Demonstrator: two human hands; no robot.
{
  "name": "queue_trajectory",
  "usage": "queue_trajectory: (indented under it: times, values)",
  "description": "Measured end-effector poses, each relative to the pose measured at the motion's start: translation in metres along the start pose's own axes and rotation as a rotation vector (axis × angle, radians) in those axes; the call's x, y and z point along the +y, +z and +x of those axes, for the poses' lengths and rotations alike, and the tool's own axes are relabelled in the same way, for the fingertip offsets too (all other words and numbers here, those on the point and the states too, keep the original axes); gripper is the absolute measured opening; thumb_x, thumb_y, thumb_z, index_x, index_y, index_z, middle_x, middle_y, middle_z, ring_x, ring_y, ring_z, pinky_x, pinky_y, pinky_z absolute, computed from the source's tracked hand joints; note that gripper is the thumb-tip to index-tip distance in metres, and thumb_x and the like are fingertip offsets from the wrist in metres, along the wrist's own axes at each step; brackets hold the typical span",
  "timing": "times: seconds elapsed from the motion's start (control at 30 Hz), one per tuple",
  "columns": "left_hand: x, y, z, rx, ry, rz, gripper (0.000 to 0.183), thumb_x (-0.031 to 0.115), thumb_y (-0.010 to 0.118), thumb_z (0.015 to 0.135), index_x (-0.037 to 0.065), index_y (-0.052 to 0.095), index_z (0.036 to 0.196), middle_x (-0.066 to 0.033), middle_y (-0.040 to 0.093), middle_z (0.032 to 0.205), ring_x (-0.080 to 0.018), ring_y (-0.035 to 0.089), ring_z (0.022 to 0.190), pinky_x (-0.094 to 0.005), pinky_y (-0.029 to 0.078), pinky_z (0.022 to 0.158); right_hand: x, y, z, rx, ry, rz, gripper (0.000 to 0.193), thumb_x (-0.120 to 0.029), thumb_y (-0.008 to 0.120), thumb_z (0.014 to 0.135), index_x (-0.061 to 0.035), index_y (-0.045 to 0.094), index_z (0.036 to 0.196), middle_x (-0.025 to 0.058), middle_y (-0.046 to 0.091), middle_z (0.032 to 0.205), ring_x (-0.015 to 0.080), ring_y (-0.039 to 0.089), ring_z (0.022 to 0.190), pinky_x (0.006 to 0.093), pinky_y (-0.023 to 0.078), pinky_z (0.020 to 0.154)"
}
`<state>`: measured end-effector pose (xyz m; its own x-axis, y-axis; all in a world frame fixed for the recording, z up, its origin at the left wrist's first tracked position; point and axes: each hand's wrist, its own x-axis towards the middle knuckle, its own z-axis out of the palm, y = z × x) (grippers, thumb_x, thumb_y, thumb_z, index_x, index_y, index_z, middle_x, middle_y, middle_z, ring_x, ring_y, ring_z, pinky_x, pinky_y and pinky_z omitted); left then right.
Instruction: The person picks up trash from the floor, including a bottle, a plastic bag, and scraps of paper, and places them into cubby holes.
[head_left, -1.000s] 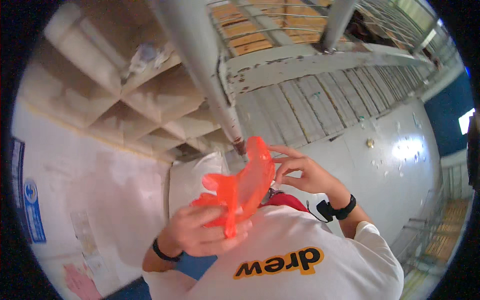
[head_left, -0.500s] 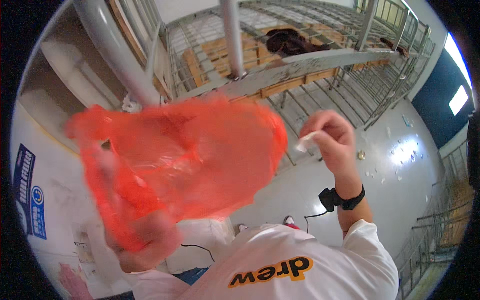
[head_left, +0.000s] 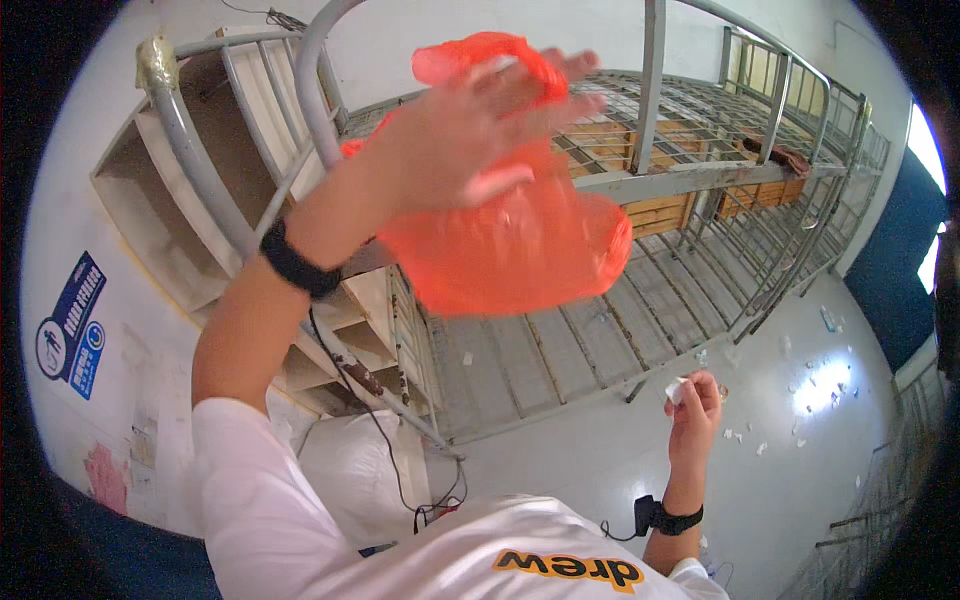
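Note:
My left hand is raised high, close to the camera, and grips a thin orange plastic bag that hangs loosely below it. A black band sits on that wrist. My right hand is lowered at the right, near the floor side of the view, pinching a small white scrap between its fingers. A black wristband is on that wrist too. I wear a white shirt.
A grey metal bunk bed frame with slatted bases fills the middle and right. Bare wooden shelf compartments stand at the left. A white sack lies by the wall. Small white scraps litter the floor.
My left hand has lifted the orange bag up and across, nearer the camera. My right hand has dropped away from the bag, down to the right, keeping the white scrap.

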<state>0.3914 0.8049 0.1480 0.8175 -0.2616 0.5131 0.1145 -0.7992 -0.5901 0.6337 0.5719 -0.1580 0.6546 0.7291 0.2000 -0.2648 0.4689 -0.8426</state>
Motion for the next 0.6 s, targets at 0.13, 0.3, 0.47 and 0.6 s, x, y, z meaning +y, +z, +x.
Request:
queue_trajectory:
  times: [0.13, 0.3, 0.47, 0.6]
  values:
    - [-0.046, 0.034, 0.008, -0.226, -0.242, 0.081, 0.071, 0.025, 0.071, 0.078, 0.007, 0.039, 0.138, -0.0138, 0.039, 0.144, -0.0327, 0.040, 0.129, -0.0356, 0.037, 0.105, -0.007, -0.016, 0.005, 0.008, 0.029, -0.045, 0.007, -0.005, 0.057, 0.089, -0.0082, 0.054, 0.094, 0.0000, 0.056, 0.084, 0.0069, 0.053, 0.070, 0.0222, 0.040, 0.055]
    - [-0.053, 0.050, 0.021, -0.329, -0.353, -0.200, 0.077, 0.037, 0.074, 0.074, 0.000, 0.042, 0.133, -0.0250, 0.049, 0.127, -0.0351, 0.052, 0.115, -0.0367, 0.043, 0.097, -0.036, 0.019, 0.031, -0.141, -0.063, -0.165, 0.014, -0.001, 0.058, 0.086, -0.0065, 0.053, 0.098, 0.0006, 0.056, 0.086, 0.0074, 0.053, 0.070, 0.0223, 0.041, 0.055]
    - [-0.055, 0.033, 0.037, -1.186, -0.393, -0.144, 0.058, 0.037, 0.078, 0.067, 0.003, 0.063, 0.112, -0.0188, 0.066, 0.102, -0.0326, 0.063, 0.096, -0.0394, 0.050, 0.082, -0.078, 0.094, 0.053, -0.281, -0.195, -0.133, 0.023, 0.002, 0.064, 0.084, -0.0040, 0.053, 0.103, 0.0019, 0.058, 0.087, 0.0074, 0.057, 0.076, 0.0204, 0.050, 0.062]
    - [-0.062, 0.020, 0.023, -0.831, -0.429, 0.047, 0.025, 0.021, 0.070, 0.070, 0.005, 0.070, 0.089, -0.0168, 0.067, 0.079, -0.0329, 0.064, 0.081, -0.0411, 0.050, 0.073, -0.081, 0.133, 0.075, -0.508, -0.229, -0.127, 0.025, 0.004, 0.065, 0.082, -0.0005, 0.055, 0.104, 0.0041, 0.059, 0.091, 0.0090, 0.058, 0.078, 0.0202, 0.050, 0.060]
